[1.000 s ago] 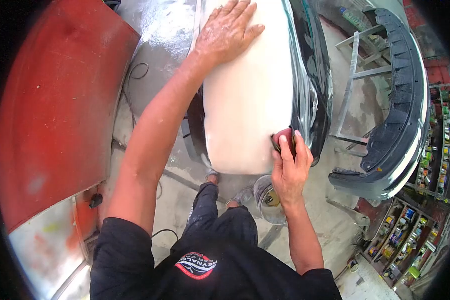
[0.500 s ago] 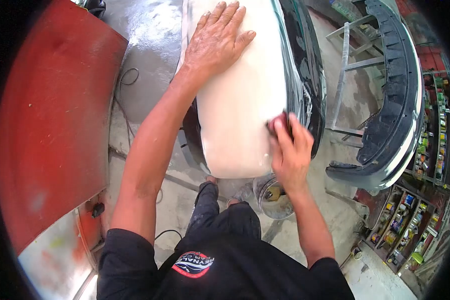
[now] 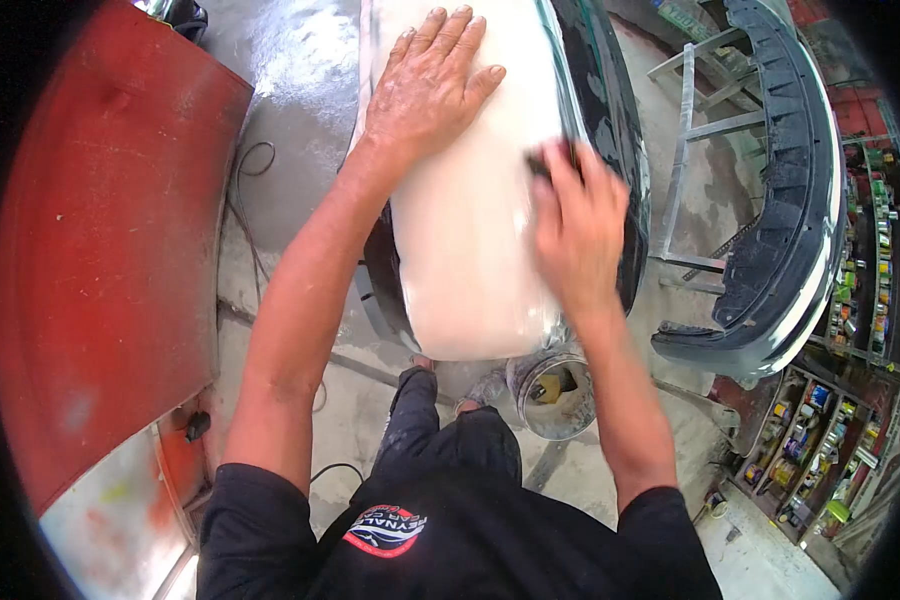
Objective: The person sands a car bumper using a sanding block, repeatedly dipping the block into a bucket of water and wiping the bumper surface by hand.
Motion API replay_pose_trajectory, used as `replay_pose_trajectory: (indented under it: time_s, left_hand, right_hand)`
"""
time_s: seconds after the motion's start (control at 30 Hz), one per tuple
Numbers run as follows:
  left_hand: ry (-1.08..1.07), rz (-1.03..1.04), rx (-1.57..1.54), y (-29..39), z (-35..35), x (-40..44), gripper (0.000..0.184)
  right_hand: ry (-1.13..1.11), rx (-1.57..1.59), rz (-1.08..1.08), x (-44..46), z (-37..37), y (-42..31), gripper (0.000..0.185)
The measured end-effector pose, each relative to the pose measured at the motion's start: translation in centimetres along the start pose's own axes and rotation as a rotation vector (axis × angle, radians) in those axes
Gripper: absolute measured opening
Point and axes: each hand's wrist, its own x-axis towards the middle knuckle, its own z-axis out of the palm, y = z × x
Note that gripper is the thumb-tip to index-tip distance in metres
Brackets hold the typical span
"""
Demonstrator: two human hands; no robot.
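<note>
A long cream-white car body panel (image 3: 467, 255), dark along its side edges, stretches away in front of me. My left hand (image 3: 433, 90) lies flat on its far left part, fingers and thumb spread. Against the right side of the panel, my right hand (image 3: 582, 225) grips a small dark and reddish sanding block (image 3: 550, 156). Motion blurs the block and fingers, and part of the block is hidden beneath them.
On the left stands a large red panel (image 3: 110, 230). A bucket (image 3: 556, 425) sits on the floor below the panel's near end. To the right, a bumper (image 3: 790, 230) rests by a metal stand (image 3: 687, 150), with shelves of small cans (image 3: 805, 435) beyond. A cable (image 3: 238, 190) trails on the floor.
My right hand has slid the sanding block away from me along the panel's right side. My left hand stays nearly in place.
</note>
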Motion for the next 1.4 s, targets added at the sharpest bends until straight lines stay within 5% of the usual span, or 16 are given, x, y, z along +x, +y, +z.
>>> replay_pose_trajectory:
  time_s: [0.1, 0.33, 0.57, 0.77, 0.97, 1.17, 1.4]
  left_hand:
    - [0.02, 0.002, 0.04, -0.3, 0.6, -0.3, 0.065]
    - [0.119, 0.001, 0.092, -0.9, 2.1, -0.2, 0.068]
    - [-0.015, -0.01, 0.016, 0.0, -0.1, -0.3, 0.064]
    - [0.013, -0.007, -0.013, -0.2, 0.3, -0.3, 0.063]
    - [0.024, 0.028, 0.029, -0.3, 0.6, -0.2, 0.063]
    - [0.018, 0.02, 0.031, -0.2, 0.1, -0.1, 0.061]
    - [0.01, 0.026, 0.015, -0.6, 0.8, -0.1, 0.061]
  right_hand:
    - [0.006, -0.013, 0.05, 4.3, 1.7, 0.4, 0.044]
    - [-0.063, 0.0, 0.053, -7.2, -2.2, -0.9, 0.046]
    - [0.031, 0.033, -0.002, 5.2, 1.1, 0.6, 0.035]
    - [-0.05, -0.035, 0.037, -8.7, -2.1, -1.1, 0.047]
    - [0.034, 0.045, 0.028, 5.2, 1.8, 1.5, 0.042]
    - [-0.005, 0.005, 0.058, -7.7, -1.3, -1.3, 0.046]
    - [0.028, 0.142, -0.057, 9.5, 2.7, 3.9, 0.028]
